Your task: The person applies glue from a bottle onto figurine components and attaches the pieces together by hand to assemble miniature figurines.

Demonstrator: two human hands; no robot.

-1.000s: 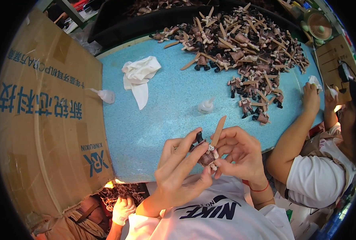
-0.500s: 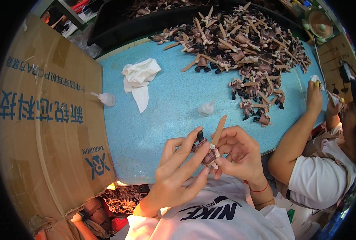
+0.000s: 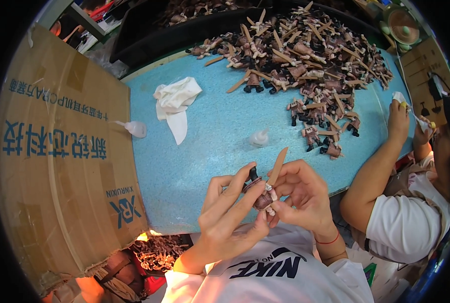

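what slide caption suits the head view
Left hand and right hand hold a figurine at a blue table with a figurine pile.

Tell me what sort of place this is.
Likely a small factory or assembly workshop: a heap of near-identical figures covers part of the blue table, a black bin stands behind, and a co-worker sits alongside.

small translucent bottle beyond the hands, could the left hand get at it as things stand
Probably yes: the bottle sits on the blue tabletop beyond the left hand, with no object seen between them, though that hand would likely need to release the brown figure first.
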